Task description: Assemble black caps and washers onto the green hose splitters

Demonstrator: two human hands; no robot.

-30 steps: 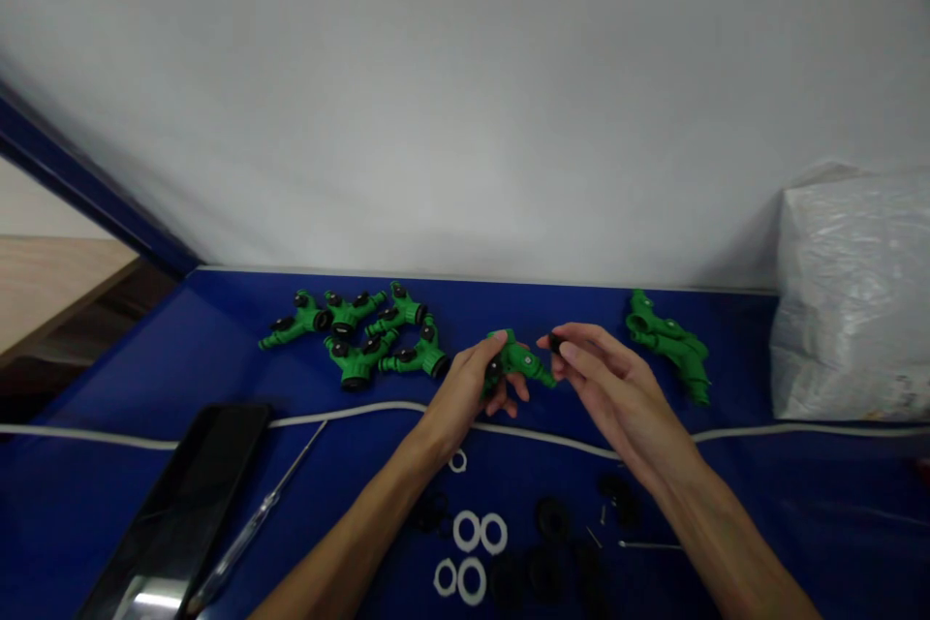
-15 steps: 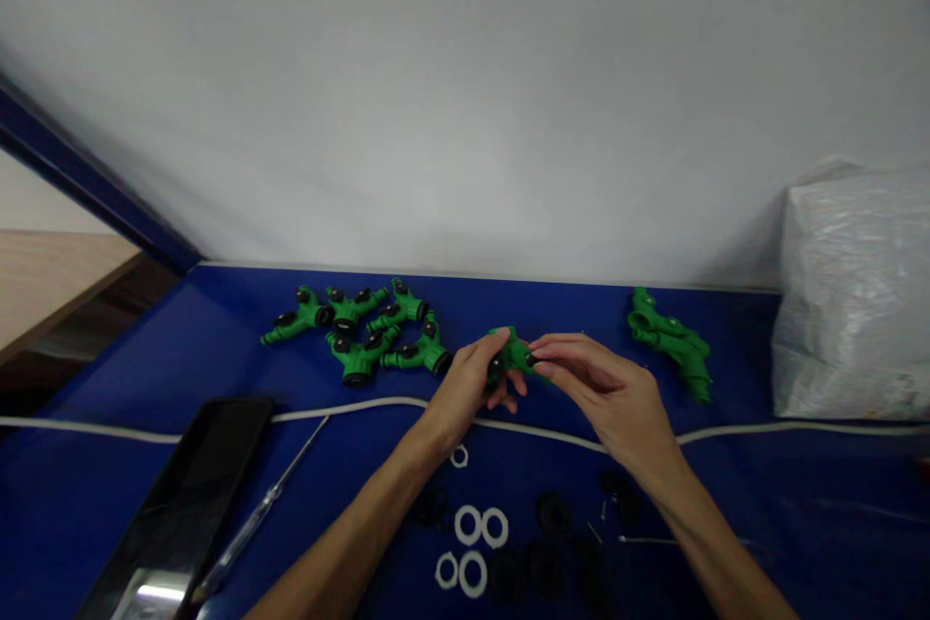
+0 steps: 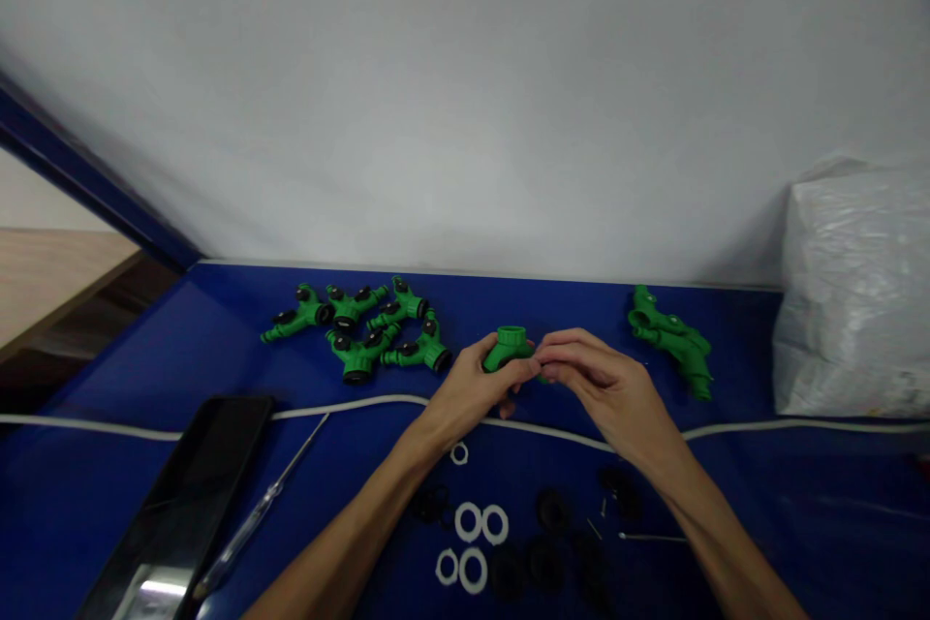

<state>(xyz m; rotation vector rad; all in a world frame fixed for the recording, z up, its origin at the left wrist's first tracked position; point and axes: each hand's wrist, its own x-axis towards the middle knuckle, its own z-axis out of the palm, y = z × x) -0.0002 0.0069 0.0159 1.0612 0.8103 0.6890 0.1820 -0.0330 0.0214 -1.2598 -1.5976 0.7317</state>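
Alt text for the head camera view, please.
Two bare hands, left hand and right hand, together hold a green plastic fitting above a blue table. More green fittings lie left, white rings nearer the camera.

No legible text, label, brand, number or sign on any surface; the bag (image 3: 853, 291) at 3 o'clock carries faint dark print along its lower edge, too blurred to read.
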